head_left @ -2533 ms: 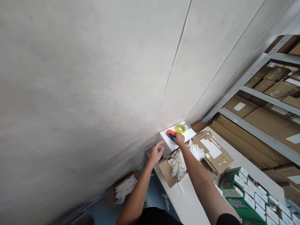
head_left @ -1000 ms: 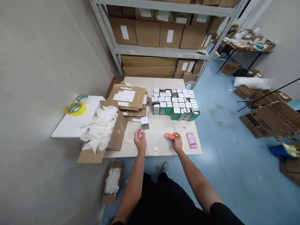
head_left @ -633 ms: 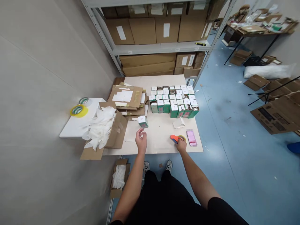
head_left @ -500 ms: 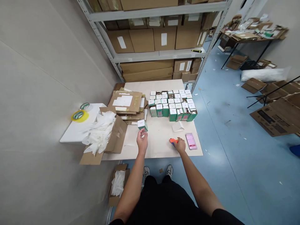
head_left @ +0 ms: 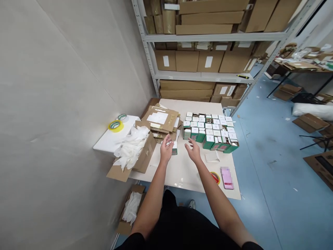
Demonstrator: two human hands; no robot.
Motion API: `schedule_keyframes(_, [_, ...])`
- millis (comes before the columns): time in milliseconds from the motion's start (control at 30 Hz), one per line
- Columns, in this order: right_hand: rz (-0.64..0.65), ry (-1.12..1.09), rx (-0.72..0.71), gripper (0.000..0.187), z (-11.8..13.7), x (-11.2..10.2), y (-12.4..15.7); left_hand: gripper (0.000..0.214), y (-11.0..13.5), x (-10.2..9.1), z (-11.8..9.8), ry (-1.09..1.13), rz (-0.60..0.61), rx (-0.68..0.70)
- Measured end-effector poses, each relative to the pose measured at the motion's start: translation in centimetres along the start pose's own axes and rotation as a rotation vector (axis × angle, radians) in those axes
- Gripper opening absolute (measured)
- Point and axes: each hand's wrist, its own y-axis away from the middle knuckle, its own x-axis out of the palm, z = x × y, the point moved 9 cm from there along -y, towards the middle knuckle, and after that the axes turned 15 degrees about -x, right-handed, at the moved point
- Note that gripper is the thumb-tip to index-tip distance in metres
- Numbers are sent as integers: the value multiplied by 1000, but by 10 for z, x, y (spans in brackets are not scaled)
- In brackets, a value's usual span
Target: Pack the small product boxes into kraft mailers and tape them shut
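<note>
A small green-and-white box on the pale table is being partly hidden by the left hand, whose fingers are being held apart and loosely curved; whether the box is being touched cannot be told. Across from it, the right hand is being held with thumb and fingers spread, near the rows of green boxes, while a yellow tape roll is being partly covered by the right forearm. Beyond the left hand, stacked flattened cardboard is being seen.
</note>
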Motion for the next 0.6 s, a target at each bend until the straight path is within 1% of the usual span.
schedule_keyframes(67, [15, 8, -37, 52, 9, 25, -28, 56, -23, -19, -5, -1, -8, -3])
schedule_keyframes(167, [38, 48, -89, 52, 14, 63, -69, 57, -66, -50, -9, -4, -23, -18])
schedule_keyframes(267, [68, 80, -113, 52, 11, 103, -107, 59, -118, -82, -14, -20, -32, -31])
schedule_keyframes(400, [88, 119, -112, 53, -2, 154, -154, 55, -197, -126, -21, -58, -55, -22])
schedule_keyframes(500, [107, 154, -111, 54, -16, 190, -184, 51, -260, -156, -13, -129, -79, -83])
schedule_keyframes(567, [136, 192, -101, 55, -27, 212, -201, 49, -302, -171, 3, -232, -59, -186])
schedule_keyframes(600, [163, 221, -92, 55, -34, 222, -207, 48, -321, -175, 12, -305, -29, -248])
